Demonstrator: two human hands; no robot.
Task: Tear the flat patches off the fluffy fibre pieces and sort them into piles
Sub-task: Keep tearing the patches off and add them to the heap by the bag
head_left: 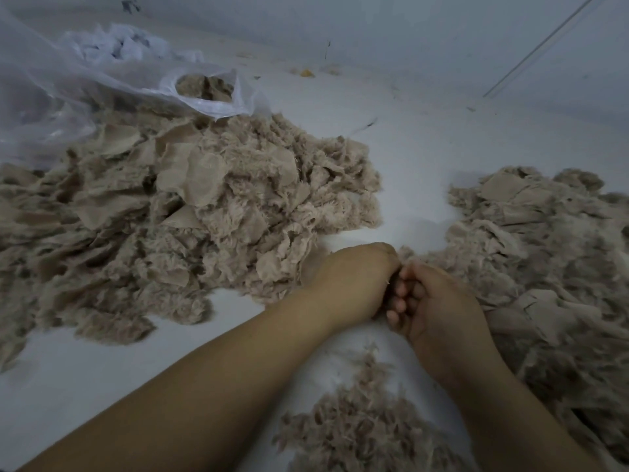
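Beige fluff lies in three heaps on the white surface: a big pile at the left, another pile at the right, a small tuft heap nearest the person. Between them the left hand and right hand meet knuckle to knuckle, fingers curled round a small fibre piece. Best, I'd say, to pinch close beside the patch seam and pull apart steadily.

Dim, bluish cast; soft shadows, no glare; wide-angle bend at edges; slight blur.
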